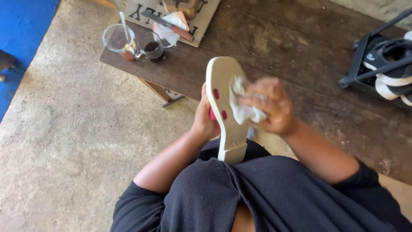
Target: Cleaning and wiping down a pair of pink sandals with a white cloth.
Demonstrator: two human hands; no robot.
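The left hand [205, 122] grips a cream flip-flop sandal [225, 107] from behind, sole up, its heel end against the person's dark shirt. The right hand [272, 107] is closed on a crumpled white cloth [241, 105], pressing it to the sole. Beyond, the wooden counter [274, 47] carries two glass cups [135, 43] and a knife [167, 25].

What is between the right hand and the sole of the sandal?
In the head view, a crumpled white cloth lies between the right hand and the pale sandal sole, pressed against it.
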